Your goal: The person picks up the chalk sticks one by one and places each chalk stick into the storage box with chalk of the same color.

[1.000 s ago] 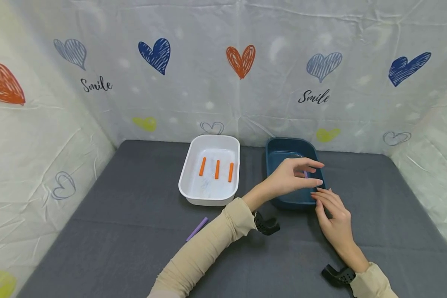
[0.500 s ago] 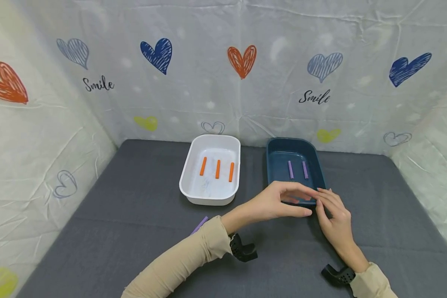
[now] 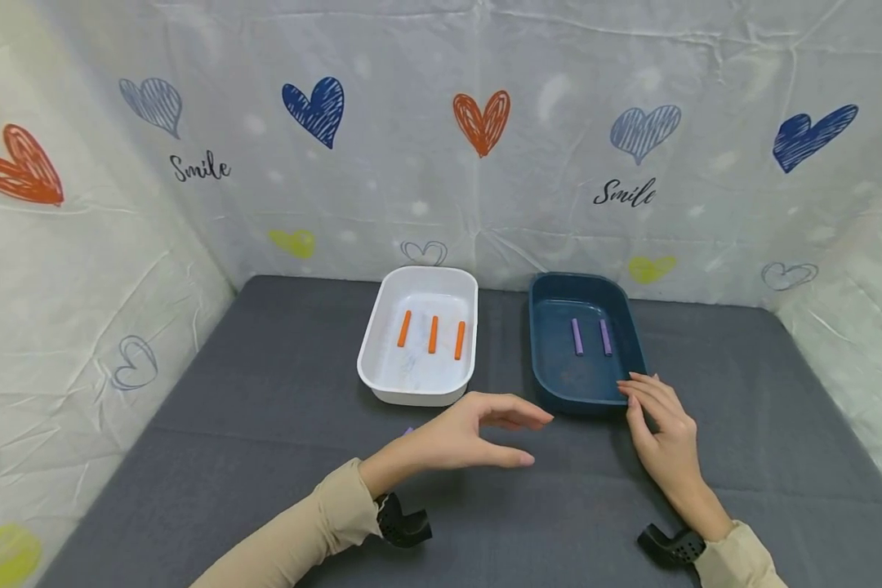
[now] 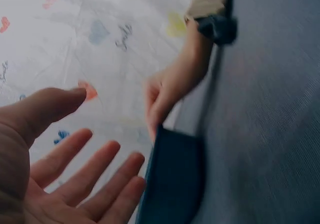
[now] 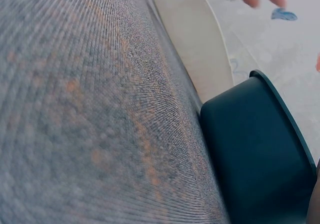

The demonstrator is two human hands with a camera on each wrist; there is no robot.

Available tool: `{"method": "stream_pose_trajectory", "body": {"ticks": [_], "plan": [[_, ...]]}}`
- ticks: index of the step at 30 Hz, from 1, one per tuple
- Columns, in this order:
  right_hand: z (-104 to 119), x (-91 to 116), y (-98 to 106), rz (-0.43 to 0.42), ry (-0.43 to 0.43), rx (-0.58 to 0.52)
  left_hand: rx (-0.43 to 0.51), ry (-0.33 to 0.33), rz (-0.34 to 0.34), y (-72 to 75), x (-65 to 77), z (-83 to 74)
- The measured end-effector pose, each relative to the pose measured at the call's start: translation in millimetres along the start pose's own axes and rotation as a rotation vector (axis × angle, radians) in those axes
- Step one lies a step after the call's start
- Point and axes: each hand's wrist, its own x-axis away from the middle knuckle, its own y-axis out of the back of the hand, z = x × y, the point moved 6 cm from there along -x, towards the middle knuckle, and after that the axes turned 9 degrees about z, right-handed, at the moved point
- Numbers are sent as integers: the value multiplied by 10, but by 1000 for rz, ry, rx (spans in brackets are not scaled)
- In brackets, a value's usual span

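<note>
My left hand hovers above the dark cloth in front of the two trays, fingers spread from the thumb and nothing between them. Behind its wrist, only the tip of a purple stick shows on the cloth. My right hand holds the near right corner of the dark blue tray, fingers over the rim and thumb at the outer side. Inside that tray lie two slim purple sticks, roughly side by side. The white tray to its left contains three orange sticks in a row.
A dark grey cloth covers the table. Behind the trays hangs a white curtain printed with hearts, and another side of it closes in the left. Each wrist wears a black camera mount.
My left hand has withdrawn empty from over the blue tray, moving left and toward me, uncovering the two purple sticks there. My right hand has stayed at the tray's corner.
</note>
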Motion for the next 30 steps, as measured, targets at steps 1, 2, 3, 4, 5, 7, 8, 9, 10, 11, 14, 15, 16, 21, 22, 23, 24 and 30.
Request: {"method": "stream_pose_trajectory", "body": {"ticks": [1,2,3,4,5,7,8,9,10,11,14,15,16,21,22,23,24,30], "plan": [[0,-3,1,1,-1,1,-11,4,-4,24,51,17],[-2,-4,2,2,-3,2,-31,6,-11,52,103,33],[-2,-5,2,4,-4,3,-55,8,-15,79,154,48],[-3,-5,3,6,-6,3,-73,6,-17,106,204,63],[-4,-4,3,7,-9,2,-92,4,-19,132,254,81],[-4,-1,1,9,-12,1,-140,-1,-21,183,354,118],[-3,0,-1,10,-13,0,-163,-12,-20,207,403,133],[-3,0,-3,11,-14,0,-176,-17,-17,229,450,151],[-3,1,-5,12,-15,2,-189,-23,-14,250,496,171],[-2,2,-5,13,-16,3,-204,-27,-13,270,541,190],[1,2,-4,14,-17,5,-231,-35,-2,317,667,248],[2,1,-2,14,-17,7,-229,-31,2,330,703,267],[4,0,0,13,-16,7,-240,-33,5,342,737,281],[9,-7,4,10,-11,7,-267,-41,5,410,874,342],[9,-6,3,9,-10,7,-283,-46,2,425,900,354],[9,-6,2,10,-12,8,-292,-50,0,439,925,368],[8,-5,-1,10,-12,9,-303,-51,-3,453,951,387],[-1,3,-1,13,-18,9,-327,-25,-9,547,1113,524]]}}
